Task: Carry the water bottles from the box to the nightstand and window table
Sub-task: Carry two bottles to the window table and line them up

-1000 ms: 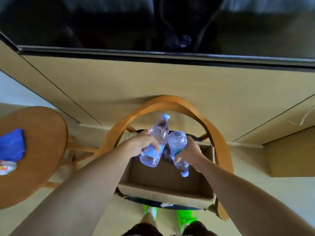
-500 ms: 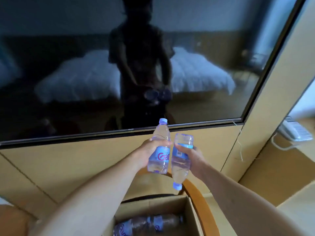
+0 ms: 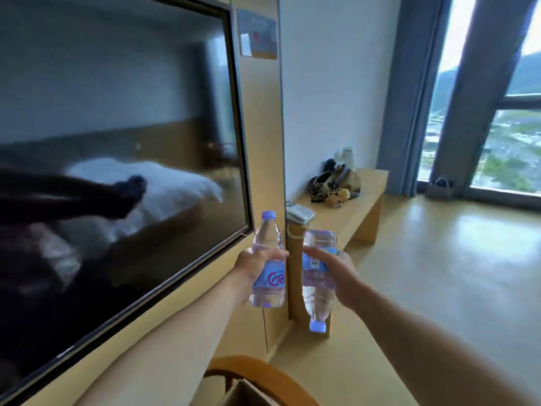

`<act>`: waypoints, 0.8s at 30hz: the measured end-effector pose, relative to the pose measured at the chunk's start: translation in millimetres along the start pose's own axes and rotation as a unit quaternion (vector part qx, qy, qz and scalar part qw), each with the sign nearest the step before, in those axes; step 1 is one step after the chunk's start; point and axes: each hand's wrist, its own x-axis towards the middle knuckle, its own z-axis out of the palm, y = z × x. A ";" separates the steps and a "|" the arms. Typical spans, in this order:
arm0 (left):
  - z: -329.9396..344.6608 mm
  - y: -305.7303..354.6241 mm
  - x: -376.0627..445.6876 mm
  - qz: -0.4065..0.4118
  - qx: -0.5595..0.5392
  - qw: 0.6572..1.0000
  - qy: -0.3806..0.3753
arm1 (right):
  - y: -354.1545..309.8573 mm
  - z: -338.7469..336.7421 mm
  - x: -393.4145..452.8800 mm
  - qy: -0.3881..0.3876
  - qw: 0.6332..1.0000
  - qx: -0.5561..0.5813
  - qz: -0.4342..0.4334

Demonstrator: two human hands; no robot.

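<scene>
Box (image 3: 243,395) cut by the bottom edge, contents hidden; blurred desk clutter (image 3: 333,183), perhaps a bag.

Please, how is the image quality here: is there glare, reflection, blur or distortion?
Head view: the window is overexposed, with glare on the floor; the dark TV screen mirrors a bed; straight edges bow from the wide-angle lens; motion blur softens the edges, both bottles readable.
</scene>
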 end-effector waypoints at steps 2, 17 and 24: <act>42.0 5.4 2.2 0.010 0.012 0.999 -0.038 | -13.7 -35.8 -14.6 0.033 0.999 -0.004 -0.021; 409.3 -3.9 -39.1 0.046 0.101 0.946 -0.304 | -98.4 -360.2 -163.0 0.270 0.956 -0.017 -0.111; 574.1 -12.2 -55.2 0.038 0.095 0.923 -0.371 | -121.8 -499.1 -221.5 0.340 0.934 -0.026 -0.110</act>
